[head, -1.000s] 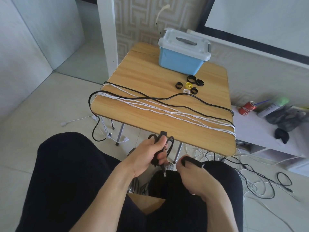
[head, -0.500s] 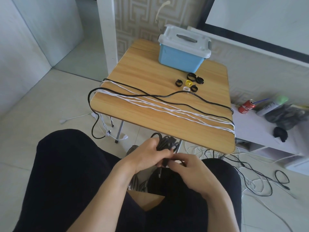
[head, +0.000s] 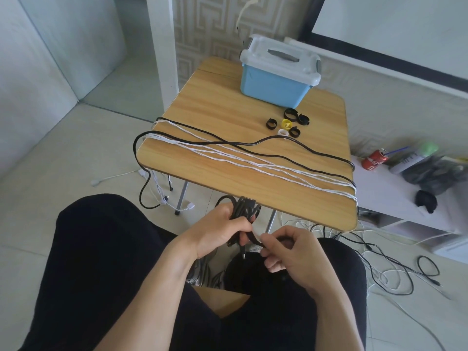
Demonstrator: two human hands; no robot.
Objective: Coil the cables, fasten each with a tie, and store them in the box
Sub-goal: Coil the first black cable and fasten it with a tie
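Observation:
My left hand (head: pixel 222 230) grips a coiled black cable (head: pixel 244 207) just below the table's near edge, above my lap. My right hand (head: pixel 291 252) pinches a black tie strap (head: pixel 254 239) that runs across the bottom of that coil. One plug end (head: pixel 243 254) hangs down between my hands. On the wooden table (head: pixel 228 102), a long black cable (head: pixel 266 143) and several white cables (head: pixel 253 163) lie stretched across. Several small ties (head: pixel 286 122), black, yellow and white, sit near the blue box (head: pixel 273 84), whose white lid is closed.
Loose black and white cables (head: pixel 379 264) sprawl on the floor at the right. A low white shelf (head: pixel 379 188) holds a red can (head: pixel 374 159) and dark items. More cable ends (head: pixel 162 196) hang off the table's left edge. A white pillar (head: pixel 162 46) stands behind.
My right hand came up to the coil, then drew the black tie strap out to the right. My left hand kept its grip on the coil and lifted it slightly.

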